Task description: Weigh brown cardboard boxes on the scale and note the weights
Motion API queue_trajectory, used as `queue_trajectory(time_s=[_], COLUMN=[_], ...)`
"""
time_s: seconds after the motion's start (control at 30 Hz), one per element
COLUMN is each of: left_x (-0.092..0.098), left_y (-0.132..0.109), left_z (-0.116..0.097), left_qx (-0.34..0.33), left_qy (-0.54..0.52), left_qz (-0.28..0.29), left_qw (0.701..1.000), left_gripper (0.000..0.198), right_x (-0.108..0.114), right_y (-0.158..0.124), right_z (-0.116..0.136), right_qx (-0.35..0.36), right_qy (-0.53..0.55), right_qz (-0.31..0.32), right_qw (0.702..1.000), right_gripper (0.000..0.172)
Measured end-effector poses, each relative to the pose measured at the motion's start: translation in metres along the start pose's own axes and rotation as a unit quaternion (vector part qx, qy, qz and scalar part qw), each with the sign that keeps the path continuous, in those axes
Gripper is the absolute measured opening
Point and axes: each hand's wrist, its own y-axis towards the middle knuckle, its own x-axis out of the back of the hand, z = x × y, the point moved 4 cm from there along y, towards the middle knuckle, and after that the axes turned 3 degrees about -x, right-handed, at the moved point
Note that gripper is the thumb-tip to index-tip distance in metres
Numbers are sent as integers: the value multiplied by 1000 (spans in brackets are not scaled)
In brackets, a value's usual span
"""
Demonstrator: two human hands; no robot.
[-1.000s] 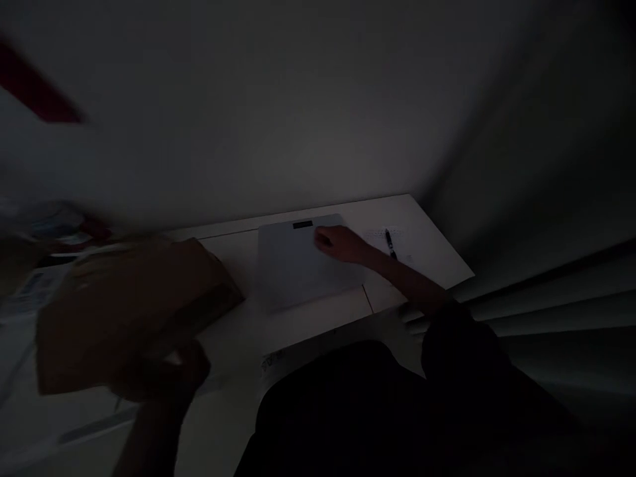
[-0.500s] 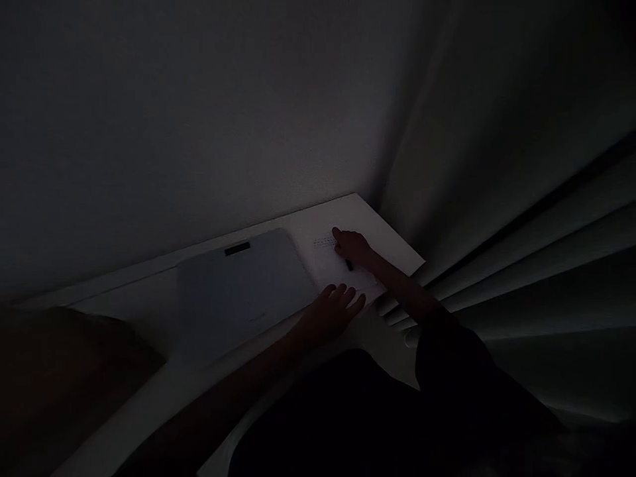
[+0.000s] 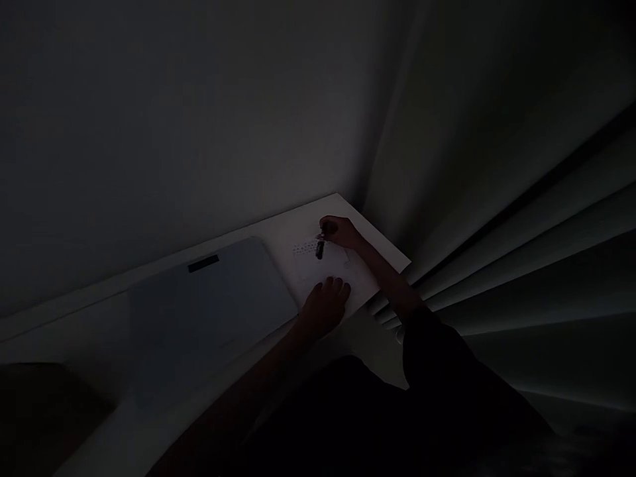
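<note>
The scene is very dark. My right hand (image 3: pixel 339 232) holds a black pen (image 3: pixel 320 248) over a white sheet of paper (image 3: pixel 322 266) with a few lines of writing, near the far right corner of a white desk (image 3: pixel 278 228). My left hand (image 3: pixel 325 303) rests flat on the near edge of that sheet, fingers slightly apart. A closed grey laptop (image 3: pixel 209 305) with a dark label at its far edge lies just left of the paper.
A plain wall rises behind the desk. Pleated curtains (image 3: pixel 497 218) hang right beside the desk's right corner. A dim brown shape (image 3: pixel 40 411) sits at the near left of the desk. My dark clothing fills the bottom.
My right hand left the laptop lid, reached right and picked the pen up off the paper. My left hand let go of the brown object and came to rest on the paper. View swung right.
</note>
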Motion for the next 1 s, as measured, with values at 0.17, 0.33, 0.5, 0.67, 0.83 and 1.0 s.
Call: queue_trajectory(time_s=[0.17, 0.33, 0.5, 0.67, 0.83, 1.0], left_x=[-2, -6, -10, -9, -9, -11], left_y=[0, -4, -6, -7, -7, -8], left_z=[8, 6, 5, 5, 5, 4], left_qx=[42, 50, 54, 52, 53, 46], left_qy=[-15, -21, -35, -50, -47, -39], left_qz=[16, 22, 33, 39, 37, 24], left_qw=[999, 998, 997, 997, 997, 998], left_gripper=[30, 29, 32, 31, 28, 32], right_x=[-4, -25, -32, -33, -35, -36], right_y=[-7, -15, -17, -17, -17, -18], right_z=[-1, -18, -24, -26, -30, -29], right_qx=[-45, -134, -136, -134, -129, -123], right_qy=[66, 115, 78, 58, 51, 29], right_qz=[-43, 23, 8, -15, -6, -2], right_qw=[996, 984, 988, 989, 990, 992], right_gripper=[42, 28, 31, 32, 34, 37])
